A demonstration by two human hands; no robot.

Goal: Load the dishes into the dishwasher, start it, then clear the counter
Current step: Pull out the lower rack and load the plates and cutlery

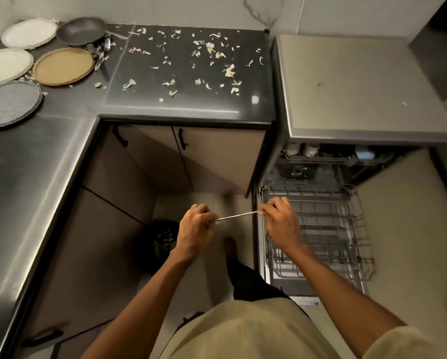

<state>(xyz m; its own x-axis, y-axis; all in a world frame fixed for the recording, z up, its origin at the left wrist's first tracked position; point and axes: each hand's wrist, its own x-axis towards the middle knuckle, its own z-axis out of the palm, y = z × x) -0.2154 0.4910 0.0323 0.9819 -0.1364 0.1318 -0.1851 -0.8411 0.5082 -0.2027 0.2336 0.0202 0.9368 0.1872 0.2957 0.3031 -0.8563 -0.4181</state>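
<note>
Both hands meet at lower centre of the frame: my left hand (195, 225) and right hand (279, 220) each pinch one end of a thin utensil (238, 215). Right of them sits the dishwasher's lower rack (346, 229). Plates (63, 66) and pan (81, 31) lie upper left among scraps (212, 49).

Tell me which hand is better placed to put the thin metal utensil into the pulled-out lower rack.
The right hand. It already pinches one end of the thin metal utensil directly above the grey wire lower rack. The left hand grips the other end out over the floor, away from the rack.
</note>
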